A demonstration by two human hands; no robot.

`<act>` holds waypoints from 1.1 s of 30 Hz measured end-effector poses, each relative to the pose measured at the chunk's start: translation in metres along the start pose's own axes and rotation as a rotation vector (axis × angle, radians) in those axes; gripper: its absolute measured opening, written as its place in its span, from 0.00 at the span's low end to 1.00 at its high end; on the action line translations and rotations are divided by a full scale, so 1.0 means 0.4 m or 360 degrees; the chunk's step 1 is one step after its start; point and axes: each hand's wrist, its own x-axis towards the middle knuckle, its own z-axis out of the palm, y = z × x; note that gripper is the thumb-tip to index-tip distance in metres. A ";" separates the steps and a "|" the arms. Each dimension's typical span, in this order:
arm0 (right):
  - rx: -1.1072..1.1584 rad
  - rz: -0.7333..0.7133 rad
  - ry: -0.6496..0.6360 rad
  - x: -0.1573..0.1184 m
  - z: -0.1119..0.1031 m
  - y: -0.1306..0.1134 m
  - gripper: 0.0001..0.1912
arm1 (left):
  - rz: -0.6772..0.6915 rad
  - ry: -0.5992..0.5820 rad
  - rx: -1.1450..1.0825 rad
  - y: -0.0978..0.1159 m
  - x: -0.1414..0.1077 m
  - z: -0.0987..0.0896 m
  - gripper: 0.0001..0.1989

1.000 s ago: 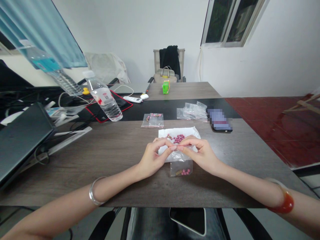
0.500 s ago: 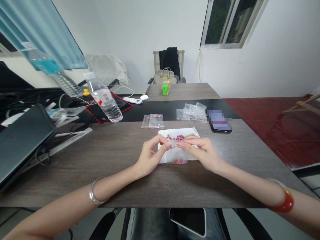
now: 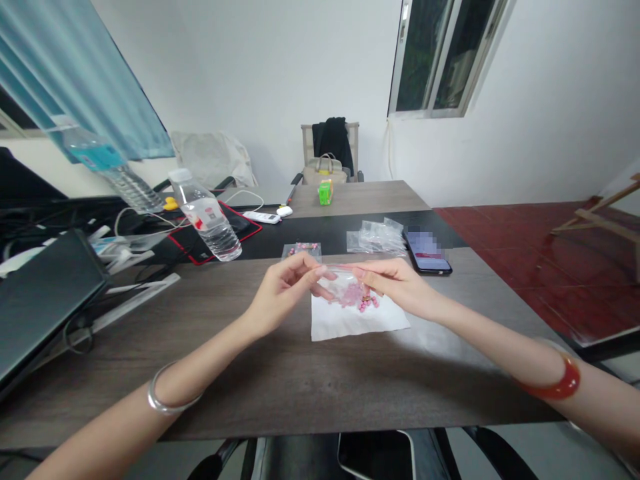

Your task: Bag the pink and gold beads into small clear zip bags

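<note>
My left hand (image 3: 279,291) and my right hand (image 3: 403,285) hold a small clear zip bag (image 3: 344,281) between them by its top edge, thumbs and fingertips pinched. The bag hangs over a white sheet of paper (image 3: 345,327). Pink beads (image 3: 369,303) show through and beside the bag; I cannot tell how many are inside it. Behind my left fingertips, a flat clear bag with beads (image 3: 309,249) lies on the table, partly covered by my hand.
A pile of clear bags (image 3: 376,236) lies beyond my right hand, next to a lit phone (image 3: 428,252). Two water bottles (image 3: 213,220) and a dark laptop (image 3: 47,293) stand at left. Further back is a small green box (image 3: 325,192). Another device (image 3: 377,457) rests on my lap.
Both hands have lifted the bag up and away from me, and its body now hangs in front of the paper. The view has tilted up slightly and turned right.
</note>
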 end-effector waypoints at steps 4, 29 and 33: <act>0.0097 0.0171 -0.0015 0.067 -0.025 -0.012 0.19 | 0.0012 0.0017 0.0175 0.018 0.050 -0.044 0.12; -0.0991 -0.0182 -0.0459 0.262 -0.027 0.190 0.18 | 0.0123 -0.0283 0.1016 -0.260 0.165 -0.196 0.12; -0.1358 -0.0268 -0.0542 0.247 -0.017 0.206 0.18 | 0.0216 -0.0432 0.1215 -0.278 0.137 -0.187 0.13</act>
